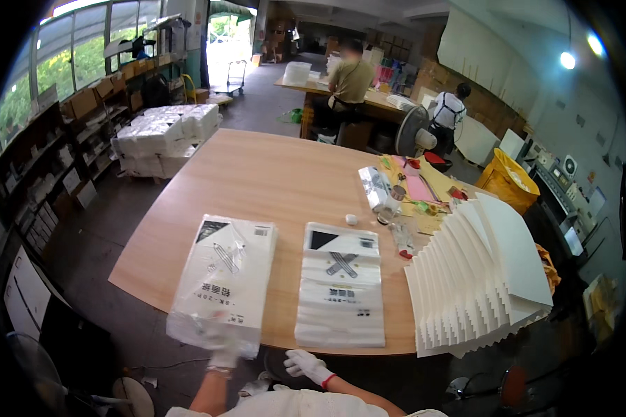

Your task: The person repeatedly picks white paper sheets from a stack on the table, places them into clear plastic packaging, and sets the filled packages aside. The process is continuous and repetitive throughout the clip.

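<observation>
A pad of white paper in a clear printed plastic bag (222,278) lies at the left of the table's near edge, its loose plastic at the lower end. My left hand (222,353), in a white glove, is at that lower end, touching or just over the plastic; its fingers are smeared by motion. Flat beside it are clear printed plastic bags (341,299) with a crossed-pencils picture. My right hand (309,367), gloved in white with a red cuff, hovers just off the table edge below them, empty, fingers loosely apart.
Fanned white paper sheets (459,292) cover the table's right side. Behind them lie a tape roll (389,208), a small white case (351,219) and coloured scraps (417,184). Wrapped packs (163,135) are stacked beyond the wooden table (257,167). Two people work farther back near a fan (413,131).
</observation>
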{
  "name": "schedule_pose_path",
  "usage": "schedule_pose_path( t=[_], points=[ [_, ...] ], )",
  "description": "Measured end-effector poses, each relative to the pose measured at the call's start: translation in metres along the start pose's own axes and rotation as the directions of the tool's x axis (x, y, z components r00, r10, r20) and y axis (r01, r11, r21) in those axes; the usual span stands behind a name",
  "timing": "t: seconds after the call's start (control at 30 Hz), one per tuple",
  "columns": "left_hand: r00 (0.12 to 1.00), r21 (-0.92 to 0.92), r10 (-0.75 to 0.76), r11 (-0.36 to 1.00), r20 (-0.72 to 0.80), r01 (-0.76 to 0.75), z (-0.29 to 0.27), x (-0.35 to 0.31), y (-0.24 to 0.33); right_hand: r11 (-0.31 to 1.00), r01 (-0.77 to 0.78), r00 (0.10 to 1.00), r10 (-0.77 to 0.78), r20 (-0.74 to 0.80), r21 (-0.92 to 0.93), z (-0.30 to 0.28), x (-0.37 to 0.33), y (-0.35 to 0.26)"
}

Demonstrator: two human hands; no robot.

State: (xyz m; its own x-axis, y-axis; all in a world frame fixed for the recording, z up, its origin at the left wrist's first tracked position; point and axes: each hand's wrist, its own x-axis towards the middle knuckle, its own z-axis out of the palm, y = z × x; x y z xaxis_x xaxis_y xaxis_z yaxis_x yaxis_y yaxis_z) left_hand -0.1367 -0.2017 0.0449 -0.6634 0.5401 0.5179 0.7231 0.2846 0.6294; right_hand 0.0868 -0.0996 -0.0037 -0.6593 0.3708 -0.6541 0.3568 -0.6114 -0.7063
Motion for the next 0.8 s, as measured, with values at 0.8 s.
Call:
schedule_pose_path(
  t=[0.8],
  points=[
    [0.507, -0.322, 0.479, 0.872, 0.716, -0.369, 0.198, 0.025, 0.16, 0.956, 0.279, 0.95, -0.262, -0.17, 0.088, -0.136, -0.082, -0.037]
  ],
)
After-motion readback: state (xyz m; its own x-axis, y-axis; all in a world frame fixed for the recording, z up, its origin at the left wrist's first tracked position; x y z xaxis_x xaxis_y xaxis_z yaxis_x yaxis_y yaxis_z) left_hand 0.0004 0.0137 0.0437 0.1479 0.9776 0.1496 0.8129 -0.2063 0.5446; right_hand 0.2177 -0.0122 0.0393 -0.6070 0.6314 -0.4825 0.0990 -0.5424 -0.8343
